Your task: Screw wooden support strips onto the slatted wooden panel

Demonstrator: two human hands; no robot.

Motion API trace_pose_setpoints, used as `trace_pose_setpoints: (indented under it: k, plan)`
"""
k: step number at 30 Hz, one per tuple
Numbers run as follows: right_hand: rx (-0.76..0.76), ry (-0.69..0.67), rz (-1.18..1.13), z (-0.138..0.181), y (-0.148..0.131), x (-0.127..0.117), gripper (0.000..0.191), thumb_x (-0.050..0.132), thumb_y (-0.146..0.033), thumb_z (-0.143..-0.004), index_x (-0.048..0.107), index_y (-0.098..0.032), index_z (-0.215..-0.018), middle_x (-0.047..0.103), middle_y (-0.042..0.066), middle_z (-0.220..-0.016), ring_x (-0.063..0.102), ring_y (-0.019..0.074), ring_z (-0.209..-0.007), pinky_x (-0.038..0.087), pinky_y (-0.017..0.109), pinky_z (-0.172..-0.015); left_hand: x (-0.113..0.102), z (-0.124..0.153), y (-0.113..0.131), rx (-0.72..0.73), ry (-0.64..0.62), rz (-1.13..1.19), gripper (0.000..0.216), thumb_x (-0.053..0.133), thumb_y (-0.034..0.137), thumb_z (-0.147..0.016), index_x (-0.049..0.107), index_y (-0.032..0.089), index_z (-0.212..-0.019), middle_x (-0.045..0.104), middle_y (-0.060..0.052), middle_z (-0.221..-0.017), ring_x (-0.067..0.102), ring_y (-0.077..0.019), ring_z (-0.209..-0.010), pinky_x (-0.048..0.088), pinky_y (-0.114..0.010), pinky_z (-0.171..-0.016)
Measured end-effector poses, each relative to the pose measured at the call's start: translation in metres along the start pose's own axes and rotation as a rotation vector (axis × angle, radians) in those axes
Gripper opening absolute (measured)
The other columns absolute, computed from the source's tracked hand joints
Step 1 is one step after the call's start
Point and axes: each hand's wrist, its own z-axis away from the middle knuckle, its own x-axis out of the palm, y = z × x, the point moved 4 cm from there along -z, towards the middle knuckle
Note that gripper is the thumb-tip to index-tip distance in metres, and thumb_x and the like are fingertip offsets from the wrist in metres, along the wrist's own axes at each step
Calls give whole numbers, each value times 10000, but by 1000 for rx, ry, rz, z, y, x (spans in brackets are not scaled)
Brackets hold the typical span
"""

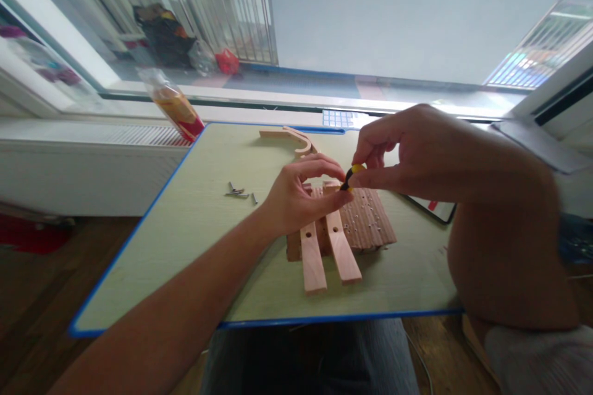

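Note:
My right hand (407, 154) pinches the yellow and black handle of a small screwdriver (349, 176) above a wooden assembly (340, 228). That assembly is a slatted panel with rows of holes and two pale wooden bars lying on it, each with a drilled hole. My left hand (301, 194) is curled with its fingertips against the tool's tip and the upper end of the bars; what it pinches, if anything, is hidden. Both hands hover over the middle of the green table (208, 247).
A few loose screws (238, 192) lie left of the hands. A curved wooden piece (291, 137) rests near the far edge. A plastic bag (173, 105) with orange and red contents leans at the far left corner. A white card (438, 208) lies under my right forearm.

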Motion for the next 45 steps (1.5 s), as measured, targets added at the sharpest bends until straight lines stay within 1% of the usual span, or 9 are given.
trace_pose_setpoints:
  k: [3, 13, 17, 19, 21, 25, 31, 40, 45]
  plan:
    - [-1, 4, 17, -1, -3, 1, 212, 803, -394, -883, 751, -234, -753, 605, -43, -616, 453, 119, -577, 307, 360, -584, 0, 0, -1, -11, -5, -5, 244, 975, 282, -789, 843, 189, -972, 822, -82, -1051, 751, -222, -1002, 574, -400, -948]
    - [20, 42, 70, -5, 3, 2, 306, 815, -453, -877, 695, -235, -699, 631, -37, -622, 452, 120, -561, 293, 360, -598, 1, 0, 0, -57, -9, 13, 190, 946, 279, -832, 870, 187, -979, 803, -85, -1051, 745, -205, -993, 589, -358, -893]
    - [-30, 23, 53, -2, 5, -2, 227, 814, -476, -906, 805, -249, -898, 728, -24, -761, 559, 135, -636, 356, 339, -613, 1, 1, -2, -60, -18, 20, 195, 944, 269, -826, 879, 206, -999, 812, -80, -1064, 747, -200, -991, 605, -342, -870]
    - [-96, 5, -36, 0, 3, -4, 234, 794, -449, -933, 845, -258, -1057, 788, -9, -884, 639, 151, -713, 417, 328, -638, 1, 1, -4, -60, -22, 33, 201, 941, 265, -825, 883, 213, -1010, 814, -82, -1073, 750, -203, -997, 617, -337, -848]
    - [-150, -35, -119, 3, -1, -5, 239, 758, -397, -955, 861, -248, -1111, 820, 15, -965, 696, 175, -796, 471, 332, -678, 2, 1, -6, -63, -31, 61, 204, 937, 253, -823, 885, 216, -1016, 816, -86, -1078, 754, -208, -1001, 631, -331, -820]
    - [-165, -36, -135, 4, -3, -5, 180, 723, -303, -947, 869, -223, -1014, 823, 24, -937, 702, 184, -801, 504, 350, -697, 3, 1, -5, -66, -40, 77, 191, 928, 245, -819, 885, 213, -1003, 822, -93, -1077, 753, -207, -986, 650, -312, -773]
    - [-120, -42, -101, 1, -2, -3, 119, 746, -267, -934, 854, -229, -968, 802, 9, -883, 665, 165, -732, 455, 354, -640, 2, 1, 1, -62, -38, 48, 140, 875, 254, -875, 885, 210, -1007, 824, -101, -1083, 763, -205, -994, 651, -315, -803]
    - [-43, -4, -12, 0, -1, -2, 114, 753, -290, -900, 813, -219, -834, 720, -24, -741, 548, 116, -634, 382, 331, -595, 1, 1, 3, -41, -17, 7, 158, 904, 267, -856, 859, 206, -994, 820, -80, -1055, 764, -209, -983, 639, -363, -886]
    - [10, -6, -18, -1, -1, -1, 199, 808, -392, -897, 776, -235, -779, 637, -41, -632, 478, 117, -578, 317, 352, -570, 1, 0, 4, -29, -25, -14, 178, 923, 298, -840, 844, 208, -973, 824, -75, -1032, 761, -218, -981, 612, -382, -905]
